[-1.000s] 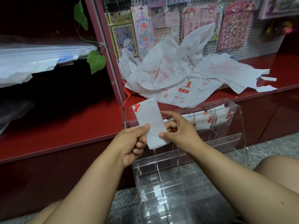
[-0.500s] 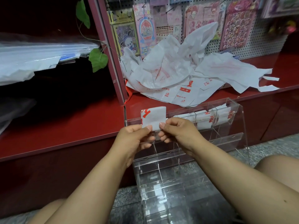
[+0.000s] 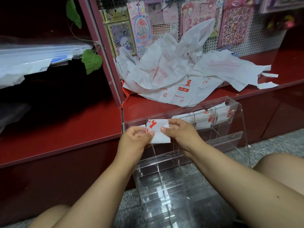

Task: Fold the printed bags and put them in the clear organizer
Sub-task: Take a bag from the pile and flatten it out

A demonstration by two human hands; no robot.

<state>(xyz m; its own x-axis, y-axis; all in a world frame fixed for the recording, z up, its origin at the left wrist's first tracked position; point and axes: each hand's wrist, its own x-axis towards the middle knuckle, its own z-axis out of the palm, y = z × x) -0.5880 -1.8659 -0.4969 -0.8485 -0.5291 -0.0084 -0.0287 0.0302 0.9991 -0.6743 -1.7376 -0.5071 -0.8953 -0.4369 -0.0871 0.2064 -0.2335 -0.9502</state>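
pinched at centre frame between left hand (image 3: 134,139) and right hand (image 3: 179,134), folded printed bag (image 3: 158,132) (thin, limp, likely slippery), best gripped along creased edges above clear organizer (image 3: 236,140).

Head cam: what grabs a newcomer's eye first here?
Dead centre, the left hand and right hand pinch a small folded bag, white with red print, just in front of the clear organizer. Behind, a crumpled heap of unfolded printed bags sprawls over the red shelf. Folded bags already sit in the organizer's top row, right of the hands.
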